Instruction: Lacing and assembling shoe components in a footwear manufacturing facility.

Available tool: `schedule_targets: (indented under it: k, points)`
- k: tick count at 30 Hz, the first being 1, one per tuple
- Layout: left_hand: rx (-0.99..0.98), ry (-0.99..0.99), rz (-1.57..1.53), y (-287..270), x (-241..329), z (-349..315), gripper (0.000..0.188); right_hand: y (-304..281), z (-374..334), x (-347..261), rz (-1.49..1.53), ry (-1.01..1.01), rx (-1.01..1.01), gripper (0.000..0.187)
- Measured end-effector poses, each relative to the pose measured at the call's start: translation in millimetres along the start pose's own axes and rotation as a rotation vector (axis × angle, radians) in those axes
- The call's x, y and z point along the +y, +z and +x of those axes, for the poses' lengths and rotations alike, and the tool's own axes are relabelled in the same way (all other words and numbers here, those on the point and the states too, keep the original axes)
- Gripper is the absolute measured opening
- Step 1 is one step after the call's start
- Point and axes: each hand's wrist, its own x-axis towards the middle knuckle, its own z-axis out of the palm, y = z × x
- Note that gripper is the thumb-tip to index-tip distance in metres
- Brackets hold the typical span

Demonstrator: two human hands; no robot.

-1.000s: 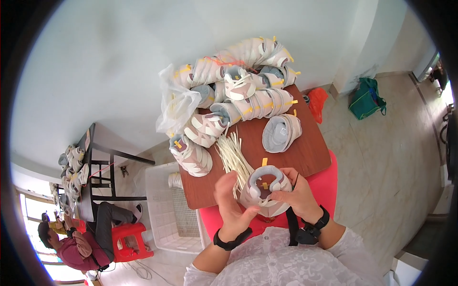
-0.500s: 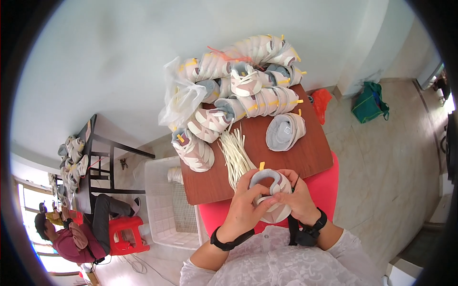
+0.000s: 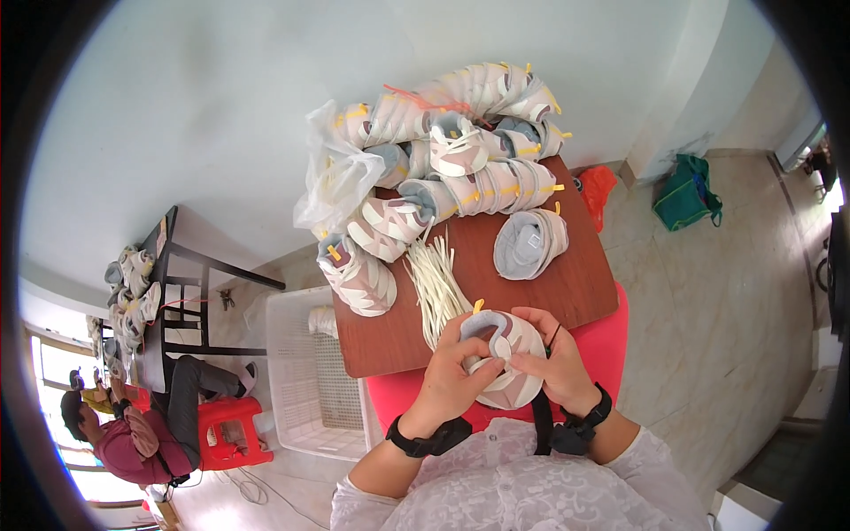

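Between my hands, close to my body at the table's near edge, is a white and pink shoe upper [image 3: 518, 391] with a grey lining and a yellow pull tab. My left hand [image 3: 450, 379] grips its left side, the fingers reaching round the collar and the thumb by the lace opening. On the other side my right hand [image 3: 564, 372] is closed on it, thumb and fingertips pinching near the opening. Whether a lace is between the fingertips is too small to tell. A bundle of cream shoelaces [image 3: 436, 292] lies just beyond my left hand.
Nested rows of shoe uppers [image 3: 482, 190] fill the far part of the brown table [image 3: 575, 296]; a single upper [image 3: 529, 246] stands at its right. A clear plastic bag [image 3: 341, 181] hangs at the left. A white crate [image 3: 297, 398] stands below; a person [image 3: 142, 447] sits farther left.
The upper has turned in my hands, its yellow tab shifting slightly left and more of its pink front showing. My right thumb has moved a little left across the opening.
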Motion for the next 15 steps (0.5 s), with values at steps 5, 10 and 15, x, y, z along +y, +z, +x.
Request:
schedule_targets:
  k: [5, 10, 15]
  points:
    - [0.013, -0.006, -0.003, 0.8, 2.9, 0.7, 0.010, 1.8, 1.2, 5.0, 0.037, -0.010, 0.032, 0.059]
    - [-0.005, -0.005, -0.008, -0.7, -0.9, 0.0, 0.011, 0.3, 1.6, 4.3, -0.007, -0.006, 0.019, 0.059]
    - [0.008, -0.017, -0.004, 0.6, 3.6, 1.0, 0.011, 0.2, 2.9, 2.5, -0.012, -0.023, -0.008, 0.061]
